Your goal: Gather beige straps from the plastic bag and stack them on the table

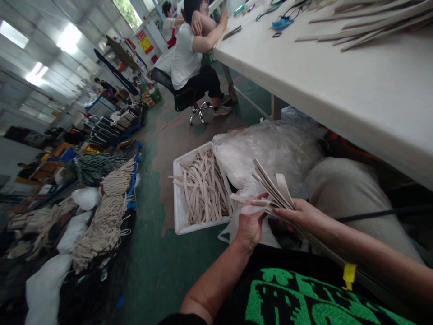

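A bundle of flat beige fabric strips (275, 187) is in my right hand (301, 211), fingers closed around it. Several strip ends fan out beyond the fingers, and one is bent over in a loop. My left hand (250, 228) is closed at the near side of the bundle, pinching the end of one strip (239, 197). Something thin and white (252, 209) lies across the left fingers; I cannot make out what it is. Just beyond my hands, a white plastic bin (179, 228) holds a tangle of similar strips (204, 185).
A white table (324, 85) runs along the right with more strips (379, 22) on it. Filled clear plastic bags (267, 144) lie under it. A person (189, 54) sits at the table's far end on a swivel chair. Bundled strips (101, 225) cover pallets on the left.
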The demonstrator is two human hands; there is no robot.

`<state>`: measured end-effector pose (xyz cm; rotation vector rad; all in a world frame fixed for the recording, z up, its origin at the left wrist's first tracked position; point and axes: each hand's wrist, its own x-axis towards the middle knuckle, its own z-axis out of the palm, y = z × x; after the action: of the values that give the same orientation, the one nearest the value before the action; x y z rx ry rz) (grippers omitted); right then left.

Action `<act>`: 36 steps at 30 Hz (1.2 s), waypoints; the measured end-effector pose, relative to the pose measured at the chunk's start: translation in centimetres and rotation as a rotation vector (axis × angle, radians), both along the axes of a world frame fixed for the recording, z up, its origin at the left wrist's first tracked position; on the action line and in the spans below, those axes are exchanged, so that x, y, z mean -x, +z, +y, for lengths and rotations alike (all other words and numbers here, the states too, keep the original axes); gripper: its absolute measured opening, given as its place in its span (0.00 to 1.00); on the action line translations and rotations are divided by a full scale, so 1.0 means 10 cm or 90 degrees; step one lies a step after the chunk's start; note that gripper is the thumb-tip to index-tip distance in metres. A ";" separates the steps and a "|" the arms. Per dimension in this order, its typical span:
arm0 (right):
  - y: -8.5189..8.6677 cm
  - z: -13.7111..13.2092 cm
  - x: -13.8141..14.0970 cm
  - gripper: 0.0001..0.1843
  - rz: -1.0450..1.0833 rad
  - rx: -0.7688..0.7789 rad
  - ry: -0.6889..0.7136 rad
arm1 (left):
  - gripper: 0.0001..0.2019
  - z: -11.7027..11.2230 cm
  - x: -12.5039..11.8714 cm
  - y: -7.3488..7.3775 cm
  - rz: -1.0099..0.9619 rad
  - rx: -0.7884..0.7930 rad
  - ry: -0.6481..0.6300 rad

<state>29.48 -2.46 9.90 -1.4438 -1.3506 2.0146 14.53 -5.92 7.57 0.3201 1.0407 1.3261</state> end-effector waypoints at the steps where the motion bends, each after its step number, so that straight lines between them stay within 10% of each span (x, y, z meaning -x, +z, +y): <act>1: 0.01 0.02 -0.03 0.29 -0.003 -0.010 -0.012 | 0.15 0.01 0.02 0.02 -0.029 0.006 0.005; 18: 0.15 0.01 -0.35 0.40 -0.057 -0.030 -0.118 | 0.20 0.00 0.55 -0.06 -0.070 0.162 0.116; 36: 0.29 -0.11 -0.23 0.39 -0.188 0.007 0.029 | 0.17 0.04 0.69 -0.06 -0.088 0.163 0.139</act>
<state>31.75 -3.51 12.75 -1.7868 -1.4991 1.8933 7.64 -5.48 7.01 -0.0788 1.1356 1.3688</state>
